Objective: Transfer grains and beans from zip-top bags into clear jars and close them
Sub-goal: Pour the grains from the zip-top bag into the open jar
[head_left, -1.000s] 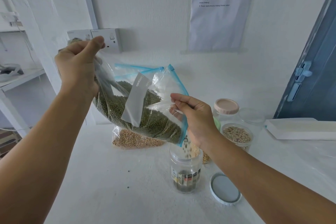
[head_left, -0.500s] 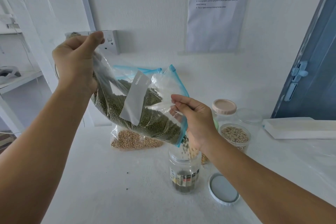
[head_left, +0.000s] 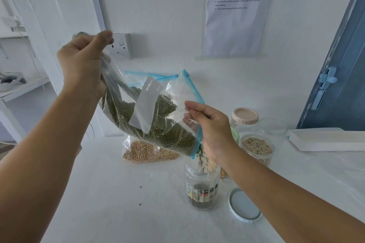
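A zip-top bag of green beans (head_left: 158,130) hangs tilted above the table, its blue zip mouth pointing down to the right. My left hand (head_left: 83,61) grips the bag's raised bottom corner. My right hand (head_left: 209,130) pinches the bag's open edge near the mouth. Green beans stream from the mouth into an open clear jar (head_left: 201,187) with a label, standing right below; a thin layer of beans lies at its bottom. The jar's white lid (head_left: 244,205) lies flat on the table to its right.
A second bag of tan beans (head_left: 146,152) lies behind the jar. To the right stand an open jar of pale grains (head_left: 256,148), a jar with a pink lid (head_left: 245,116) and an empty clear jar (head_left: 273,126). A white box (head_left: 325,139) sits far right. Two stray beans (head_left: 140,195) lie on the table.
The bag stays tilted and keeps pouring; fewer beans are in its upper part and the layer in the jar has grown. Both hands hold nearly the same places.
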